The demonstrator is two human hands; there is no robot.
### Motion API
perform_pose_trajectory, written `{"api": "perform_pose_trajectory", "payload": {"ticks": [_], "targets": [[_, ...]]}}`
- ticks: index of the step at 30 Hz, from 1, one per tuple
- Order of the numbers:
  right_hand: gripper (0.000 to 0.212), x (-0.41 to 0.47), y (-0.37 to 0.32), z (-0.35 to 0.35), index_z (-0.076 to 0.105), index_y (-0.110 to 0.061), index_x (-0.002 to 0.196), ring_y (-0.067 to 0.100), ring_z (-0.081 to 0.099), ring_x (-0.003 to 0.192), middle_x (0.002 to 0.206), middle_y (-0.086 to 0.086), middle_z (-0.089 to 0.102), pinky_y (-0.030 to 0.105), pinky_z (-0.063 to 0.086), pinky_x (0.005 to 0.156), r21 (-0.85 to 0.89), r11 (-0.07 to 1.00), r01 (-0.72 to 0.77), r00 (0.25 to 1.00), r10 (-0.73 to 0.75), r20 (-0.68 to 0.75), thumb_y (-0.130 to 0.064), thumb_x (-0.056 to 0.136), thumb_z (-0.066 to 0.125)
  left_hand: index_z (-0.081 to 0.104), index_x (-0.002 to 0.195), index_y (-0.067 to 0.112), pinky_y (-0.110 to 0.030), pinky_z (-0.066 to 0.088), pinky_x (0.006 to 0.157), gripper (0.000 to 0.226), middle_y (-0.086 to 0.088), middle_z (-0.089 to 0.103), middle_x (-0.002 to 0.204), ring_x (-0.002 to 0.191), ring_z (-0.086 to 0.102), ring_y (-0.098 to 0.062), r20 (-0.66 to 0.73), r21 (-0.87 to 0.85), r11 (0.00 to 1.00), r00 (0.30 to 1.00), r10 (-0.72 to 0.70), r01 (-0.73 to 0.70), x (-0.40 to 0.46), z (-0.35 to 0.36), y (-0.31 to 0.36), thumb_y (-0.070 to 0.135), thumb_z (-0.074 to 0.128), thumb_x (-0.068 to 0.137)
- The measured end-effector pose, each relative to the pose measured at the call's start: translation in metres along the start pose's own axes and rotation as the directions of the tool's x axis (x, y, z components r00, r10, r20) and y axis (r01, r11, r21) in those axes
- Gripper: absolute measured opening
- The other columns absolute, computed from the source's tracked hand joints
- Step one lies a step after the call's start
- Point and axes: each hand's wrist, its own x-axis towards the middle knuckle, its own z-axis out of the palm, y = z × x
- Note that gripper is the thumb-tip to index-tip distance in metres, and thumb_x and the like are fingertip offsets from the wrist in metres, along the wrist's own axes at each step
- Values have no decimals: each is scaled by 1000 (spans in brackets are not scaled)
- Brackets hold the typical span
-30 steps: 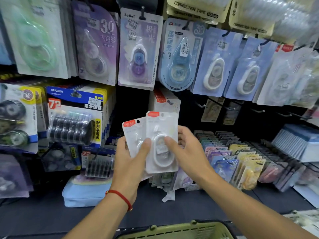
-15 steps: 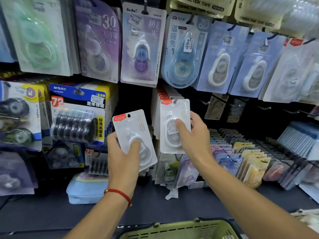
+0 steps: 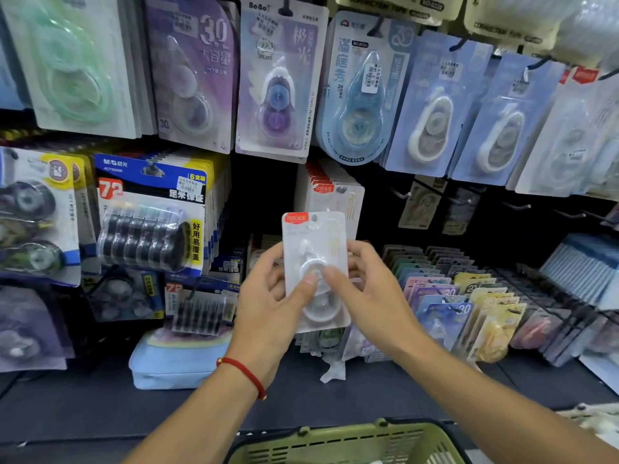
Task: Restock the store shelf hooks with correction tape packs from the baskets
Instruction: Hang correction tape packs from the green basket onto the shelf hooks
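A white correction tape pack (image 3: 315,242) with a red corner label stands upright in front of the shelf. My left hand (image 3: 271,306) grips its left edge with the thumb across the blister. My right hand (image 3: 371,296) holds its right side, thumb on the blister too. Just behind and above it, a row of matching white packs (image 3: 330,189) hangs on a shelf hook. A green basket (image 3: 348,443) sits below at the bottom edge; its contents are mostly out of view.
Other correction tape packs hang above: purple (image 3: 197,68), lilac (image 3: 278,85), blue (image 3: 361,92). Black refill packs (image 3: 150,216) hang to the left. Bare hooks (image 3: 402,195) stick out at the right. Slanted rows of small packs (image 3: 462,309) fill the lower right. A light blue pouch (image 3: 174,360) lies on the dark shelf.
My right hand's pack now hangs on the hook with the matching row. That hand has come back down to the pack in my left hand, which both hands now hold.
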Motion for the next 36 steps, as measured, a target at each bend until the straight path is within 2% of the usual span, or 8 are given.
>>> {"api": "perform_pose_trajectory", "payload": {"ticks": [8, 13, 18, 21, 25, 30, 34, 36], "targets": [[41, 24, -13, -25, 51, -30, 141, 11, 71, 109, 120, -8, 71, 47, 58, 97, 12, 1000, 3, 983, -1, -181, -31, 103, 65, 51, 147, 36, -18, 57, 82, 77, 18, 71, 121, 111, 68, -4, 161, 168, 986, 986, -41, 14, -5, 12, 4, -13, 68, 90], [40, 30, -14, -20, 56, -26, 139, 6, 74, 98, 111, -7, 74, 43, 61, 91, 36, 999, -12, 971, 20, -237, -33, 102, 66, 56, 131, 45, -15, 57, 80, 77, 30, 69, 120, 111, 68, 0, 141, 161, 987, 990, -14, -9, -4, 10, 6, -17, 69, 86], [41, 36, -3, -16, 57, -26, 143, 6, 71, 96, 107, -12, 72, 39, 60, 89, -138, 990, 15, 966, -50, -252, -35, 103, 63, 46, 149, 41, -29, 60, 94, 76, 28, 66, 130, 109, 69, 0, 172, 263, 964, 982, -80, 32, 0, 4, -7, -5, 67, 92], [67, 35, 13, -12, 32, -20, 161, 16, 56, 116, 138, 0, 49, 36, 52, 92, -469, 882, 44, 954, -176, -241, -42, 104, 59, 40, 156, 38, -18, 44, 112, 77, 20, 45, 154, 136, 48, 7, 220, 370, 928, 967, -131, 41, 5, 0, -14, -4, 61, 95], [63, 29, 31, -11, 40, -22, 159, 30, 47, 134, 157, 11, 39, 47, 55, 94, -788, 533, 309, 895, -443, 51, -29, 101, 63, 36, 160, 34, 2, 42, 95, 83, 16, 46, 148, 120, 42, 29, 191, 384, 919, 966, -173, 88, 17, -1, -23, -6, 64, 92], [78, 28, 37, -13, 23, -25, 166, 32, 47, 135, 166, 9, 29, 45, 57, 85, -841, 435, 321, 915, -371, 157, -23, 100, 64, 32, 161, 31, -34, 42, 119, 80, 14, 32, 165, 149, 32, 1, 226, 438, 895, 954, -197, 81, 18, 6, -29, -5, 60, 96], [67, 1, 44, -31, 33, -25, 162, 31, 52, 125, 166, 7, 29, 41, 55, 83, -806, 476, 352, 918, -343, 198, -22, 101, 62, 51, 148, 27, -12, 49, 89, 59, 19, 58, 118, 112, 54, 2, 129, 549, 829, 969, -210, 107, 5, 3, -26, 0, 62, 96], [47, -25, 64, -47, 53, -19, 147, 31, 57, 120, 153, 7, 45, 43, 56, 80, -797, 509, 325, 934, -303, 188, -20, 101, 60, 58, 138, 26, -19, 48, 81, 46, 10, 58, 112, 97, 59, -10, 126, 693, 715, 961, -247, 93, -8, -4, -27, 6, 63, 96]]}}
